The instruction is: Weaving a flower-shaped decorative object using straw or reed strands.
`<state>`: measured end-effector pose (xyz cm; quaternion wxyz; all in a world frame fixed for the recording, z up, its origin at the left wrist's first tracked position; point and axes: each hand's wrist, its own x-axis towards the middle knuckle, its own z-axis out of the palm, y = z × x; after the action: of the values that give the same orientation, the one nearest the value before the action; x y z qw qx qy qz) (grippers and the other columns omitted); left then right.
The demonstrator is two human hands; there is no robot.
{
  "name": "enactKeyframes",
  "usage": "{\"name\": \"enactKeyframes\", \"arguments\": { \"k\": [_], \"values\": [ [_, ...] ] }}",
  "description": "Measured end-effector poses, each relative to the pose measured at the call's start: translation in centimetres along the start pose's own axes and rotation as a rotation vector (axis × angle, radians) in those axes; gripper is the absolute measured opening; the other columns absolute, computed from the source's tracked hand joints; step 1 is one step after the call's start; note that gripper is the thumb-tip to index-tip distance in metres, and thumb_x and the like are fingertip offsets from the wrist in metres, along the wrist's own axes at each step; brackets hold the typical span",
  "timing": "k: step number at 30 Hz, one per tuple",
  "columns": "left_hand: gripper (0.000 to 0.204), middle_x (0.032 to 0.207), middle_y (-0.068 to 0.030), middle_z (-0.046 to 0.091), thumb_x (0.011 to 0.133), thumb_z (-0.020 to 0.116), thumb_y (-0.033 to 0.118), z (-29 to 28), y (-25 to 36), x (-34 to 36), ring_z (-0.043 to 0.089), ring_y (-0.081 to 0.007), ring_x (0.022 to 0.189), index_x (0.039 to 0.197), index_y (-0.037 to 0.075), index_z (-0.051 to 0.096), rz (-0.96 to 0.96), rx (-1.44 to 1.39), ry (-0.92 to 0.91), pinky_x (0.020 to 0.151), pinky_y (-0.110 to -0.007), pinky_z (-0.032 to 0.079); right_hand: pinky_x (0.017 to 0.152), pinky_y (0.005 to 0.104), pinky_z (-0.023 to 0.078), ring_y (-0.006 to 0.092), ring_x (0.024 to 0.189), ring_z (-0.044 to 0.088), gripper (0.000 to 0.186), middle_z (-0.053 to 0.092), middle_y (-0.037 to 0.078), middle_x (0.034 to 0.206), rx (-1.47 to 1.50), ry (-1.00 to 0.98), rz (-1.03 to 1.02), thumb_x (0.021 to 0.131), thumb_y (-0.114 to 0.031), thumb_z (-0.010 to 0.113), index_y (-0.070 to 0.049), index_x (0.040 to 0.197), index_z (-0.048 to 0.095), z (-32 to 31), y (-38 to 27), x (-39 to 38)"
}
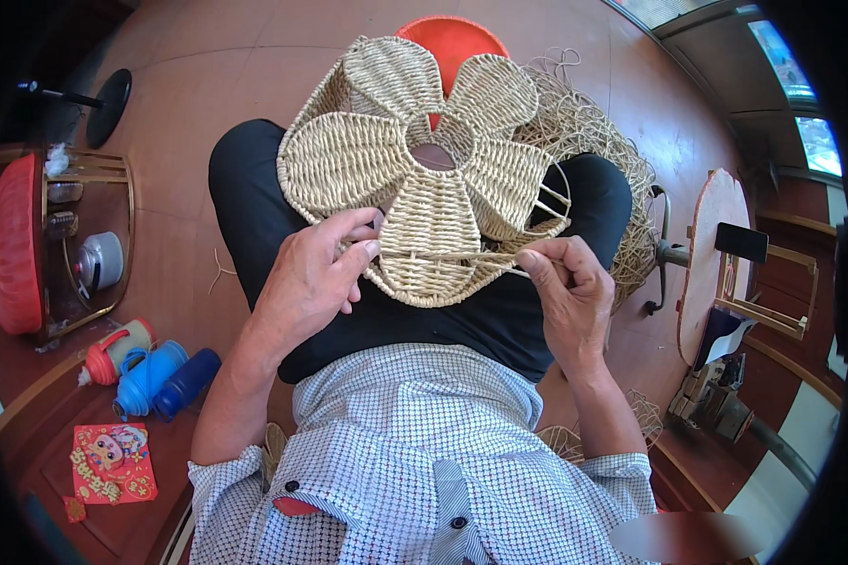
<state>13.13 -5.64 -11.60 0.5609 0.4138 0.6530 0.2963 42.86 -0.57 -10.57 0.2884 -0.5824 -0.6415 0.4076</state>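
Note:
A woven straw-coloured piece with flower-like petals [344, 160] around a round central hole lies across the lap on the dark trousers. My left hand [322, 268] grips the left edge of the lower petal, its thumb at the rim and its other fingers curled, partly hidden. My right hand [570, 292] is closed at the right of that petal, pinching a cord [490, 256] that runs across the petal. Some bare frame rods show at the piece's right side.
A tangled heap of cord [622, 188] lies behind on the right, near a red round object [462, 47]. A wooden board stand [707, 264] with a dark phone [741, 241] is at right. At left are a cart [89, 169], several flasks [146, 372] and a red paper [113, 461].

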Motion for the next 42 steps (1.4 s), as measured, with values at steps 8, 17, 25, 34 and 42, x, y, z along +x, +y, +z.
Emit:
{"name": "enactKeyframes", "arguments": {
  "k": [8,17,25,34,42],
  "values": [
    [0.063,0.142,-0.0289,0.069,0.107,0.063,0.007,-0.3,0.5,0.4,0.072,-0.0163,0.063,0.162,-0.013,0.04,-0.088,-0.131,-0.096,0.052,-0.029,0.061,0.064,0.0363,0.053,0.0217,0.068,0.065,0.013,0.071,0.009,0.084,-0.14,0.007,-0.1,0.094,-0.015,0.086,-0.004,0.099,0.08,1.0,-0.6,0.2],
    [0.066,0.117,-0.0168,0.072,0.104,0.058,0.006,-0.8,0.4,3.7,0.075,-0.0183,0.066,0.165,-0.005,0.034,-0.221,-0.45,-0.448,0.052,-0.03,0.065,0.066,0.0365,0.052,0.0208,0.068,0.063,0.017,0.067,0.009,0.079,-0.087,-0.027,-0.116,0.098,-0.02,0.084,-0.004,0.101,0.081,2.9,0.6,0.8],
    [0.042,0.11,-0.0153,0.066,0.115,0.055,0.027,-0.5,-0.1,3.8,0.075,-0.0203,0.063,0.145,-0.001,0.046,-0.39,-0.476,-0.419,0.049,-0.032,0.065,0.064,0.0363,0.049,0.0205,0.065,0.06,0.017,0.062,0.009,0.075,-0.109,-0.109,0.002,0.096,-0.017,0.085,-0.002,0.1,0.079,3.9,2.0,-0.5],
    [0.05,0.117,-0.0181,0.064,0.119,0.047,0.044,-0.5,0.8,3.2,0.073,-0.0203,0.061,0.141,-0.001,0.049,-0.34,-0.444,-0.376,0.047,-0.032,0.063,0.064,0.0337,0.047,0.0151,0.066,0.054,0.017,0.057,0.004,0.073,-0.104,-0.086,0.022,0.095,-0.017,0.086,-0.003,0.1,0.08,4.0,1.2,0.0],
    [0.066,0.128,-0.0204,0.058,0.119,0.046,0.048,0.0,0.0,2.2,0.072,-0.0186,0.059,0.159,-0.004,0.04,-0.297,-0.497,-0.264,0.044,-0.029,0.059,0.063,0.0347,0.048,0.0174,0.065,0.056,0.016,0.06,0.006,0.075,-0.178,-0.07,-0.063,0.094,-0.017,0.087,-0.003,0.098,0.079,4.0,0.9,0.1]
  ]
}}
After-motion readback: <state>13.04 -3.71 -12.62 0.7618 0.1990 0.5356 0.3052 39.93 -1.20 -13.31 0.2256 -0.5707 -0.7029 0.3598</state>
